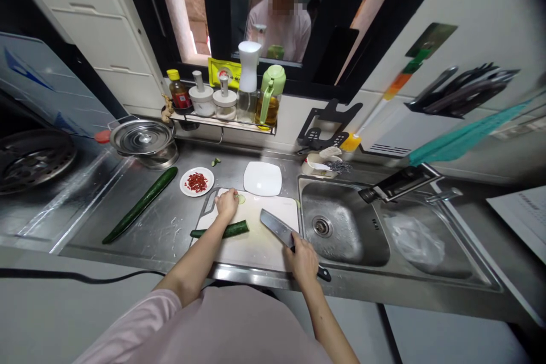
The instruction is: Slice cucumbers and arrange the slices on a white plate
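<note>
My right hand [303,259] grips the black handle of a kitchen knife [275,224]. Its broad blade points away to the left, over the right half of the white cutting board [264,250]. Near the board's far edge is my left hand [227,205], fingers curled together; what they hold, if anything, I cannot make out. A pale cucumber slice [241,199] is right beside those fingertips. Across the board's left side lies a cut length of cucumber [234,229], partly hidden under my left forearm. A whole cucumber [140,205] rests on the steel counter further left.
Behind the board sit a plate of chopped red pieces [197,182] and a white square plate [262,178]. Small green scraps [216,161] lie nearby. A lidded steel pot [145,139] stands back left; the sink [345,227] is right. A seasoning shelf [226,120] hangs behind.
</note>
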Demonstrator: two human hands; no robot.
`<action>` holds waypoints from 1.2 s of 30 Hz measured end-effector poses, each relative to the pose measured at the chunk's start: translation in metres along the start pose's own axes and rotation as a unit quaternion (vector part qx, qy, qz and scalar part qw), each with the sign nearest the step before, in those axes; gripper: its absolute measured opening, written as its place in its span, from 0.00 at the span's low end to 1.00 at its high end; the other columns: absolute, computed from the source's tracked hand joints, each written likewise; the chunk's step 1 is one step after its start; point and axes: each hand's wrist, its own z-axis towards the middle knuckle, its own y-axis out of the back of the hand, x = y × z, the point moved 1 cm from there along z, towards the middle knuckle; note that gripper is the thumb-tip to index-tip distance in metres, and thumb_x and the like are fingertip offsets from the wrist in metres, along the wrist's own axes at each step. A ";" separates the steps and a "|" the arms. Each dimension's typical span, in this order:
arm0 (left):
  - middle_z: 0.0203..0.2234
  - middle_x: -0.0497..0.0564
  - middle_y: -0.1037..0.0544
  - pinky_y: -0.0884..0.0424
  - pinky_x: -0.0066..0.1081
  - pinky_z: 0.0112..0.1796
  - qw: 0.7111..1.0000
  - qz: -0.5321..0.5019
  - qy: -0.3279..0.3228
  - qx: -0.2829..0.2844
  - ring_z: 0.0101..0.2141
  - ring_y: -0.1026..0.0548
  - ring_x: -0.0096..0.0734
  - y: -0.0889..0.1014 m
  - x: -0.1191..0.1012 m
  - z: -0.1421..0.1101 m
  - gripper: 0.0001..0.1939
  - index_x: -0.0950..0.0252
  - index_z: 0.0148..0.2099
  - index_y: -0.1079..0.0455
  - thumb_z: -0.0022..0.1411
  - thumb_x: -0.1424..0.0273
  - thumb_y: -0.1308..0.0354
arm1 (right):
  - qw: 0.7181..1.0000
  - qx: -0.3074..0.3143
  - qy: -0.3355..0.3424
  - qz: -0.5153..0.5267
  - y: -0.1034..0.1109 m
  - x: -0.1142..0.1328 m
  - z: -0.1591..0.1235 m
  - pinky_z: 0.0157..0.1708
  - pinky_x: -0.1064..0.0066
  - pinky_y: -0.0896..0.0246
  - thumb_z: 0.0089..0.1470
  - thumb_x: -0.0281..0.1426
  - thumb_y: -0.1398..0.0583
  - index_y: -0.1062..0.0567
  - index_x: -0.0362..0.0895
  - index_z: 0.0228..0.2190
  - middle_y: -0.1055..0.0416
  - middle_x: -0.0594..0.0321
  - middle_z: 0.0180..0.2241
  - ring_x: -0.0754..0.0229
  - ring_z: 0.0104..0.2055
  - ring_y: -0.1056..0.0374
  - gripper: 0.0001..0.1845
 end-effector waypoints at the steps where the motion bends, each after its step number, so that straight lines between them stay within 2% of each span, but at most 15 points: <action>1: 0.40 0.52 0.21 0.43 0.37 0.47 1.000 0.003 -0.002 -0.003 0.44 0.28 0.39 0.000 0.000 0.000 0.10 0.59 0.43 0.29 0.59 0.70 0.47 | 1.000 0.002 0.000 -0.001 0.001 0.000 0.000 0.46 0.69 0.44 0.56 0.34 0.45 0.34 0.43 0.57 0.27 0.55 0.47 0.54 0.49 0.34 0.27; 6: 0.42 0.55 0.23 0.41 0.39 0.47 1.000 0.015 -0.005 -0.015 0.46 0.29 0.42 0.000 0.001 -0.001 0.09 0.60 0.38 0.26 0.60 0.67 0.47 | 1.000 0.009 -0.005 -0.003 0.001 0.000 -0.002 0.46 0.69 0.44 0.57 0.36 0.45 0.34 0.44 0.57 0.27 0.55 0.47 0.54 0.49 0.34 0.26; 12: 0.43 0.55 0.23 0.40 0.39 0.47 1.000 -0.017 0.018 -0.019 0.47 0.29 0.43 0.003 0.001 -0.004 0.10 0.59 0.38 0.25 0.59 0.66 0.47 | 1.000 0.009 -0.004 0.012 0.001 -0.002 -0.003 0.46 0.69 0.44 0.57 0.34 0.46 0.34 0.44 0.57 0.27 0.54 0.47 0.54 0.48 0.33 0.26; 16: 0.39 0.52 0.23 0.37 0.35 0.45 0.993 -0.087 0.024 -0.073 0.43 0.28 0.38 0.006 0.007 -0.015 0.12 0.59 0.42 0.26 0.60 0.66 0.48 | 1.000 0.013 -0.008 0.024 0.000 0.000 -0.003 0.45 0.69 0.43 0.56 0.34 0.46 0.33 0.44 0.56 0.27 0.55 0.47 0.54 0.48 0.33 0.26; 20: 0.35 0.52 0.24 0.34 0.31 0.43 0.983 -0.132 -0.050 -0.115 0.38 0.27 0.34 0.003 0.013 -0.041 0.13 0.62 0.42 0.27 0.62 0.66 0.51 | 0.999 0.030 -0.014 0.038 -0.001 0.004 -0.002 0.45 0.68 0.44 0.56 0.34 0.46 0.32 0.45 0.55 0.27 0.56 0.47 0.54 0.48 0.32 0.25; 23: 0.36 0.53 0.24 0.34 0.31 0.45 0.979 -0.126 -0.104 -0.124 0.40 0.27 0.34 -0.001 0.016 -0.068 0.12 0.62 0.42 0.27 0.64 0.67 0.51 | 0.998 0.040 -0.012 0.050 -0.001 0.008 0.000 0.45 0.69 0.44 0.56 0.34 0.46 0.32 0.45 0.55 0.26 0.56 0.46 0.55 0.49 0.32 0.24; 27: 0.40 0.53 0.24 0.35 0.34 0.48 0.977 -0.083 -0.170 -0.096 0.44 0.28 0.36 -0.006 0.020 -0.098 0.12 0.61 0.43 0.27 0.65 0.66 0.51 | 0.996 0.047 -0.014 0.075 -0.001 0.013 0.001 0.44 0.70 0.43 0.56 0.35 0.46 0.31 0.46 0.54 0.26 0.57 0.47 0.55 0.48 0.32 0.24; 32: 0.43 0.53 0.24 0.36 0.37 0.50 0.969 -0.054 -0.220 -0.095 0.46 0.28 0.36 -0.008 0.033 -0.110 0.13 0.59 0.45 0.26 0.66 0.66 0.52 | 0.992 0.069 -0.037 0.103 -0.002 0.016 0.003 0.36 0.71 0.44 0.60 0.38 0.51 0.28 0.48 0.49 0.24 0.57 0.40 0.56 0.41 0.29 0.20; 36: 0.46 0.53 0.24 0.35 0.36 0.52 0.964 -0.055 -0.248 -0.079 0.48 0.28 0.35 -0.011 0.042 -0.109 0.15 0.58 0.48 0.26 0.66 0.67 0.52 | 0.986 0.082 -0.021 0.143 -0.007 0.020 0.007 0.32 0.73 0.47 0.62 0.36 0.54 0.26 0.44 0.42 0.23 0.57 0.37 0.58 0.38 0.30 0.20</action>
